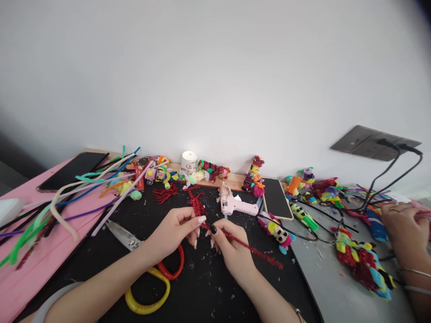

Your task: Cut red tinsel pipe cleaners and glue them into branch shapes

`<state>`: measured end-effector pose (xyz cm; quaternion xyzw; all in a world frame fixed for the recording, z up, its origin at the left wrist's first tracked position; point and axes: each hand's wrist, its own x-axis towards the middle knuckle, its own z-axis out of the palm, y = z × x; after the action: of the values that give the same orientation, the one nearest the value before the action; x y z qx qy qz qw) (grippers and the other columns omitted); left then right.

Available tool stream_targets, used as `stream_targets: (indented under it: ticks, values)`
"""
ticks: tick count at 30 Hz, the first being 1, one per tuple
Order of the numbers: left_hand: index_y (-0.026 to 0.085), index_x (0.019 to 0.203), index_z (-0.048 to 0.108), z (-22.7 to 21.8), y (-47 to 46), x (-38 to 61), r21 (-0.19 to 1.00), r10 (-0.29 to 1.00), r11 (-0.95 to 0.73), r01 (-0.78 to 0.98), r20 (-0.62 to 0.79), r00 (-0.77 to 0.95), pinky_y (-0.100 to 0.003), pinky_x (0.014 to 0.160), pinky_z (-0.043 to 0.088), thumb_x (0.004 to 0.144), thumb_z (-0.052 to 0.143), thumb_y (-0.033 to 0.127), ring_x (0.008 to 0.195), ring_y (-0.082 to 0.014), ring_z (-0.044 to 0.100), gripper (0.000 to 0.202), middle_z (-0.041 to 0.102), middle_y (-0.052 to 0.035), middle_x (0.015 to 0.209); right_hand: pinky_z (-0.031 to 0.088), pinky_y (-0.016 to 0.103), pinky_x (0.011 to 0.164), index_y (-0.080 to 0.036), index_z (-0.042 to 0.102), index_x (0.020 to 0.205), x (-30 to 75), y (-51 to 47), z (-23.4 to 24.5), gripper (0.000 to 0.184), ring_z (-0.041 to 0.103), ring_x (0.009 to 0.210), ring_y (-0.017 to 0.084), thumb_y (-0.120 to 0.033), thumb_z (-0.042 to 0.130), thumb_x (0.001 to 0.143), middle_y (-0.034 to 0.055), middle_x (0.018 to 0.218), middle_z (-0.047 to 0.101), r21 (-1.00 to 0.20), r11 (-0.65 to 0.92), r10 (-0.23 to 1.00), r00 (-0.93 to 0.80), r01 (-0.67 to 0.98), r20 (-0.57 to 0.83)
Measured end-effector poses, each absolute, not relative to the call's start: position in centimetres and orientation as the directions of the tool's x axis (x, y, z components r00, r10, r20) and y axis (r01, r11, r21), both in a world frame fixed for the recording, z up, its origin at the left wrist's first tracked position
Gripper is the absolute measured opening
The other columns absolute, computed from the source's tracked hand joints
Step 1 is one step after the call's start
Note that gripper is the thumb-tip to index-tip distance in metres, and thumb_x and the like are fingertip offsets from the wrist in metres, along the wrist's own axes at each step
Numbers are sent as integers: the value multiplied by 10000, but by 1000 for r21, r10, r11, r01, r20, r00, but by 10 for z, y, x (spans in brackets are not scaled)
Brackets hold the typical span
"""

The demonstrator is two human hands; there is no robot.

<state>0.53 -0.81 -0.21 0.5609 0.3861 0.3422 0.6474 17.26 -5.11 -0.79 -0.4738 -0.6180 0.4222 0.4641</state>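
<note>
My left hand (180,228) is closed in a pinch on a red tinsel pipe cleaner (261,254). Opposite it, my right hand (233,241) also grips the pipe cleaner, and its free end sticks out to the lower right. A red tinsel piece (197,202) with several prongs rises just above my left fingertips; whether it joins the strand between my fingers is hidden. More cut red tinsel pieces (164,193) lie behind my left hand. Scissors (148,308) with red and yellow handles rest partly under my left forearm on the black mat (195,291).
Beyond my right hand lies a pink glue gun (240,207). Loose coloured pipe cleaners (63,211) cover the left side. A paper cup (189,162), pipe-cleaner figures (254,177) and a phone (276,198) stand or lie near the wall. Another person's hand (406,224) is at right, near black cables (373,177).
</note>
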Motion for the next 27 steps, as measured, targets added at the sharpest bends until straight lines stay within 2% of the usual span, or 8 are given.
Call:
stream_targets:
  ticks: [6, 12, 20, 24, 27]
  values:
    - [137, 658, 536, -1, -9, -1, 972, 700, 224, 67, -209, 683, -167, 413, 407, 825, 608, 387, 384, -80, 537, 309, 577, 35, 491, 247, 222, 430, -176, 479, 593, 174, -51, -14, 426, 324, 434, 84, -427, 432, 934, -51, 492, 370, -995, 96, 989, -114, 26, 92]
    - [125, 687, 578, -5, -13, -3, 940, 424, 322, 111, -248, 871, -146, 344, 356, 790, 651, 389, 329, -64, 514, 292, 600, 20, 533, 250, 229, 465, -173, 431, 561, 172, -54, -9, 485, 333, 467, 83, -454, 376, 952, -41, 514, 380, -985, 143, 952, -284, 95, 111]
    - [127, 625, 621, -1, -12, -10, 862, 161, 436, 259, -357, 920, -153, 323, 338, 706, 715, 446, 301, -67, 489, 342, 591, 15, 475, 263, 215, 480, -174, 423, 551, 169, -56, 0, 461, 340, 487, 78, -467, 466, 905, -52, 518, 395, -984, 150, 895, -436, 98, 94]
    - [142, 636, 638, 5, -14, -11, 849, 152, 448, 280, -381, 912, -168, 362, 359, 727, 710, 389, 309, -72, 484, 273, 585, 23, 459, 261, 213, 480, -176, 452, 572, 169, -56, 3, 422, 326, 498, 83, -474, 524, 862, -54, 524, 398, -992, 88, 890, -455, 92, 36]
    - [144, 637, 611, 4, -12, -7, 887, 306, 429, 170, -320, 897, -174, 368, 374, 743, 683, 406, 337, -91, 519, 291, 589, 21, 470, 267, 220, 478, -179, 440, 556, 173, -54, 1, 439, 332, 483, 87, -489, 516, 857, -51, 507, 399, -994, 84, 956, -289, 77, 58]
